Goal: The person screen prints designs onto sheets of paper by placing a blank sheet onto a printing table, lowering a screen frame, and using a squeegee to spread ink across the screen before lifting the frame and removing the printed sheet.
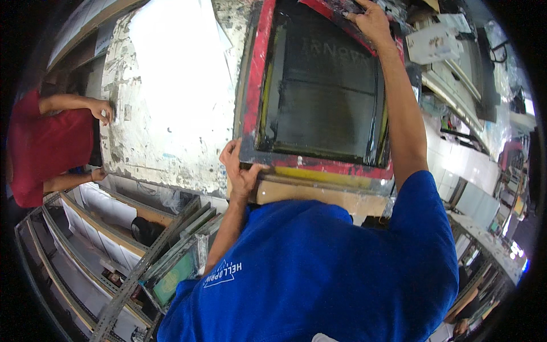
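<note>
From where I watch, a good part of the scene is blocked: my own blue shirt [319,273] fills the lower half of the view and hides whatever lies directly beneath the near edge of the table. The rectangular screen-printing frame with its red-smeared border and dark mesh [322,91] sits in the upper middle, lying on the paint-crusted white table [171,97]; its far edge runs out of the top of the picture, and the faint lettering in the mesh is too dim to make out. The black fisheye rim swallows the corners, and the shelves at right are a blur.

My left hand [239,171] is at the frame's near left corner, fingers curled over the edge and thumb pressed against the side, gripping it firmly. The forearm rises almost straight up from the lower edge. My right hand [370,20] is stretched far out, arm nearly straight, resting on the far right part of the frame with fingers bent onto the red border; whether they wrap under the edge I cannot tell.

At the left, another person in a red shirt [34,148] has a hand [103,109] on the table's left edge. Below them, a metal rack holding white sheets [102,228] is partly cut off.
</note>
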`<action>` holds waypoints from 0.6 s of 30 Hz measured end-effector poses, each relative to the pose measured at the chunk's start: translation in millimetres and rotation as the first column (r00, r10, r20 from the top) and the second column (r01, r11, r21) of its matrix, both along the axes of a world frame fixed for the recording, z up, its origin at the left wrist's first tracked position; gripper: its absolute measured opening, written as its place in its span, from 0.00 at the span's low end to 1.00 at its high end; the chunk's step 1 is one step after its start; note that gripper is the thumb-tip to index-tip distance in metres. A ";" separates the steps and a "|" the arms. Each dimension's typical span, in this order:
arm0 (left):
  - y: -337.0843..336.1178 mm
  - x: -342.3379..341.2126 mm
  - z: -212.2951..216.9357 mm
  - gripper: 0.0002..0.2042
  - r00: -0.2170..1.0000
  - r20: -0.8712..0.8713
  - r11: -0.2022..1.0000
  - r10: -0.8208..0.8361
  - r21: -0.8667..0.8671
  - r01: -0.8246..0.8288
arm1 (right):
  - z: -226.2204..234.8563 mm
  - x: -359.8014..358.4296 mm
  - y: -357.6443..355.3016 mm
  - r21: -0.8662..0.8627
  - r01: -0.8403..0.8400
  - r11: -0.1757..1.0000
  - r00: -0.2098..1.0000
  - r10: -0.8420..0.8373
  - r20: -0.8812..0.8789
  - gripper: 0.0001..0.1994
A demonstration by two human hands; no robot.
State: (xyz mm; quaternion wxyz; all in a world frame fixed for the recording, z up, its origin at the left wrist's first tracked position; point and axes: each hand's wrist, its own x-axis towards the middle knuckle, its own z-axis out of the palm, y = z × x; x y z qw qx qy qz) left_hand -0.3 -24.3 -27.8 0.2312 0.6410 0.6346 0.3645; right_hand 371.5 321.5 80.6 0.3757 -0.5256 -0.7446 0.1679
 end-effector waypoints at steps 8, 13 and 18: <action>13.3 9.7 33.8 0.44 0.984 0.175 0.966 0.024 0.250 -0.068 | 66.6 -55.8 -205.9 -0.261 0.018 0.965 1.000 -0.013 0.023 0.32; 56.3 26.3 90.3 0.47 0.925 0.379 0.891 0.021 0.412 -0.189 | 149.5 -86.4 -264.4 -0.023 0.042 0.999 0.872 -0.026 0.489 0.31; 123.3 58.0 172.1 0.43 0.821 0.568 0.806 -0.062 0.514 -0.295 | 203.3 -73.2 -236.3 0.352 -0.043 0.935 0.882 -0.130 0.453 0.32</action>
